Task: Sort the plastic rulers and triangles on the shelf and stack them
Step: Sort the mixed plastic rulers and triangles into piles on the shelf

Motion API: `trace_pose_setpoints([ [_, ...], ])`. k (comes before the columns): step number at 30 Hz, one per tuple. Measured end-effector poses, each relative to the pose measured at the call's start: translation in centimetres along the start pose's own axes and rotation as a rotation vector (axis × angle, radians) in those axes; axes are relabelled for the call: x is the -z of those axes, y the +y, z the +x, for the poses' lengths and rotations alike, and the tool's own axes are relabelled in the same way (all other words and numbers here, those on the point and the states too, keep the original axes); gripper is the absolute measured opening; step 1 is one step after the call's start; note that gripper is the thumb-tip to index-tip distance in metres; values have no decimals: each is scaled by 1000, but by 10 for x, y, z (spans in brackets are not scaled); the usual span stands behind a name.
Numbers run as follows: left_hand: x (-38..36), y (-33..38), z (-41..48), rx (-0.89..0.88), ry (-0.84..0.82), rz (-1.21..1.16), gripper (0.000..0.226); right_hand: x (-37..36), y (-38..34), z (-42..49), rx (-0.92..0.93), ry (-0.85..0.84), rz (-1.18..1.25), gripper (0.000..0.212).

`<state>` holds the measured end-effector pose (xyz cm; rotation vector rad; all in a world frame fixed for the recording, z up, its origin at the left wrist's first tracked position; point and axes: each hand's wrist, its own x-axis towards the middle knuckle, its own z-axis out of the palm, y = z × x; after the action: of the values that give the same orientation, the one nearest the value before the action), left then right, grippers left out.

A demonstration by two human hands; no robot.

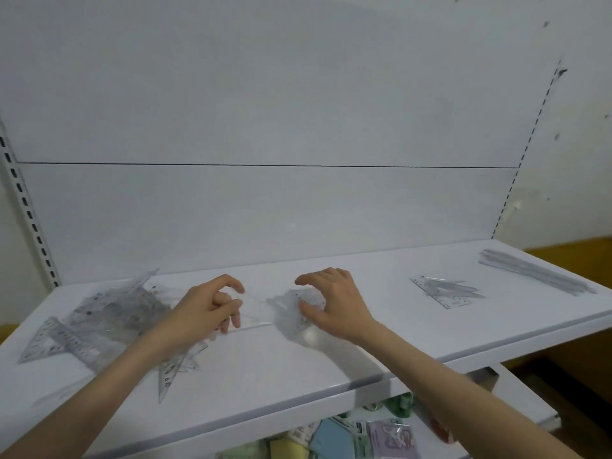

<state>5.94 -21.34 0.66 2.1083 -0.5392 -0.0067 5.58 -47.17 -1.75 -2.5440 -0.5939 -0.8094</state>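
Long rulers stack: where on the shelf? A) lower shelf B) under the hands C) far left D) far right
D: the long rulers stack lies at the far right end of the shelf, past the small triangle stack.

1. The left hand (212, 306) has curled fingers; thumb and fingertips pinch a clear plastic piece (256, 311). Its bare forearm enters from lower left.
2. The right hand (331, 303) is palm down with arched fingers (its grip is unclear). Its forearm enters from lower right.
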Motion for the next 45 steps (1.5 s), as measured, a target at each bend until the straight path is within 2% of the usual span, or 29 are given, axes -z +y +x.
trace_pose_setpoints([
  [2,-15,9,8,-32,-32,-12,11,4,-9,-8,117,-122,5,53],
  [4,-32,19,18,-64,-67,-1,12,9,-9,-13,142,-224,12,60],
  [8,-63,41,41,-120,-109,29,12,31,16,-21,203,-157,32,44],
  [12,-99,63,70,-146,-130,68,9,68,63,-35,253,-128,-42,41],
  [14,-121,76,87,-156,-116,112,9,88,95,-43,217,-128,-61,40],
  [17,-157,96,116,-178,-125,246,8,124,154,-58,58,-138,-52,40],
  [19,-181,108,134,-197,-133,444,5,147,197,-69,-58,-163,-68,40],
  [22,-216,126,153,-230,-109,702,13,173,256,-83,-200,-235,-54,38],
  [27,-262,137,175,-170,-110,754,20,173,322,-92,-297,-391,-77,35],
  [32,-285,136,185,-136,-95,797,20,162,352,-88,-190,-460,-130,19],
  [36,-290,134,186,-112,-79,828,21,170,360,-88,-108,-475,-101,26],
  [40,-289,139,186,-114,-67,861,22,192,380,-91,-189,-402,-87,44],
  [45,-275,142,178,-79,-42,881,22,196,386,-84,-224,-352,-54,40],
])
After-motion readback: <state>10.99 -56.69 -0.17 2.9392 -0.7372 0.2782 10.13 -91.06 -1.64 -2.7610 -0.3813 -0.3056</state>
